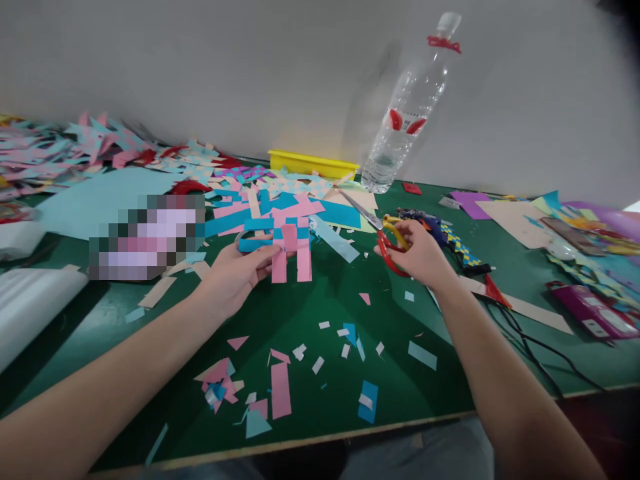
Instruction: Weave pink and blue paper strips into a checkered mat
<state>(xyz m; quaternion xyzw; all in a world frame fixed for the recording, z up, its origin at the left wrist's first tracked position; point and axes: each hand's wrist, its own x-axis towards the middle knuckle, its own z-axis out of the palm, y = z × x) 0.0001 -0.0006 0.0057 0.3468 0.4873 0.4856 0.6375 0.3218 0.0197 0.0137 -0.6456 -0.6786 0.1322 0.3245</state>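
Observation:
My left hand (pixel 240 273) pinches a woven piece of pink and blue paper strips (pixel 291 250), held above the green table. Two pink strips hang down from its lower side, and blue strips stick out toward the left. In my right hand (pixel 420 250) is a pair of scissors (pixel 367 215) with red and yellow handles. Its blades point up and to the left, apart from the woven paper. Whether the blades are fully closed is hard to see. Behind the woven piece lie loose pink and blue strips (pixel 330 213).
Paper scraps (pixel 281 390) dot the green table (pixel 320 307). A clear plastic bottle (pixel 407 120) leans at the wall beside a yellow tray (pixel 313 163). Woven paper pieces (pixel 95 143) pile up at back left. Black cords (pixel 525 343) and a purple packet (pixel 593 310) lie right.

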